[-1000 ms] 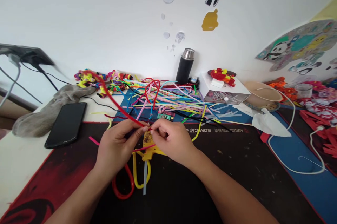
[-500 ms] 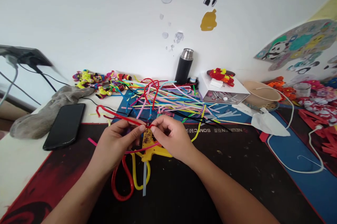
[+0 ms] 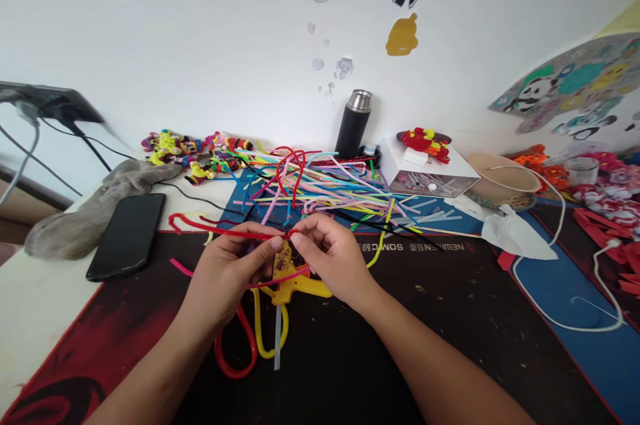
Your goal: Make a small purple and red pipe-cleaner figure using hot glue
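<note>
A red pipe cleaner (image 3: 200, 224) is pinched between the thumb and fingers of my left hand (image 3: 233, 262); its bent free end sticks out to the left. My right hand (image 3: 333, 255) is closed on the same pipe cleaner near its other end, close to the left fingertips. Below the hands lies a yellow glue gun (image 3: 295, 288) with a clear glue stick (image 3: 277, 345) coming out of its back. Beside it are scissors with a red handle loop (image 3: 235, 372) and a yellow one. A magenta pipe cleaner (image 3: 270, 280) passes under my hands.
Behind my hands spreads a heap of coloured pipe cleaners (image 3: 330, 188). A black flask (image 3: 353, 125) and a white box (image 3: 430, 168) stand by the wall. At left lie a phone (image 3: 125, 235) and a grey plush (image 3: 100, 212). A straw hat (image 3: 503, 178) and white cable (image 3: 557, 326) are right.
The red pipe cleaner's free end has swung down and further left, now lying flatter. Both hands keep their pinch close together. The whole view has shifted slightly.
</note>
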A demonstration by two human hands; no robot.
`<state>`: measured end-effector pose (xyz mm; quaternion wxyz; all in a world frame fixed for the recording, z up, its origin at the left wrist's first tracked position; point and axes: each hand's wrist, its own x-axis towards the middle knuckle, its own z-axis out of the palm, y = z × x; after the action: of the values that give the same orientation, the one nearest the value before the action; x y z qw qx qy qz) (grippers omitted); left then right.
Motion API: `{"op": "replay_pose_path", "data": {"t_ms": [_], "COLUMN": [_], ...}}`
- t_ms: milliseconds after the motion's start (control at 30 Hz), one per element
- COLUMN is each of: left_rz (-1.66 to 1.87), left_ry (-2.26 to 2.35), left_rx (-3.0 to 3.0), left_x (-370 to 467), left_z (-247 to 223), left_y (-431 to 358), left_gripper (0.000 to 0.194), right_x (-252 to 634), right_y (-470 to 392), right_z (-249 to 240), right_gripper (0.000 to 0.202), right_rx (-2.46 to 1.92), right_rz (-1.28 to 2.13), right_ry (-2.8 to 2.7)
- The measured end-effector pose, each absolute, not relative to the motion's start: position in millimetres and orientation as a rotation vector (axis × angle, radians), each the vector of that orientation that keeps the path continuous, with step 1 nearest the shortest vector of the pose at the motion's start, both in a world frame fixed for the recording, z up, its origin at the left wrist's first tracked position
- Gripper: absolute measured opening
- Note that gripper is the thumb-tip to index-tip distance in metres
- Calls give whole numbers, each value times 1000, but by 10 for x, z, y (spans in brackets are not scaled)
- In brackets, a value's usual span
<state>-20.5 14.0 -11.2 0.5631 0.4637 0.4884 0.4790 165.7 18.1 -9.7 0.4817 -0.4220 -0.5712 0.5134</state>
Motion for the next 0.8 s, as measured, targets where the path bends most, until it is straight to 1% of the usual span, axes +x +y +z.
{"op": "replay_pose_path", "data": {"t_ms": [433,567,700,800], "left_rz": [1082,1068,1083,1078], "left_ry": [1259,1342,1426,1446], "left_rx": [1132,1248,1422,1483], "left_x": [-305,-302,-296,-303], "left_z": [-146,-81,-22,-10], "left_y": [152,151,143,145], "left_gripper": [35,35,30,29], "right_x": [1668,1697,1720,1727], "right_y": [172,164,158,155], "right_z": [-116,-118,-114,-112], "right_gripper": [13,8,6,5], "right_rx": [-1118,-1137,-1169,-1203], "right_rz": [1165,1057,914,876], "right_ry": [-1533,-1671,-1849,-1915]}}
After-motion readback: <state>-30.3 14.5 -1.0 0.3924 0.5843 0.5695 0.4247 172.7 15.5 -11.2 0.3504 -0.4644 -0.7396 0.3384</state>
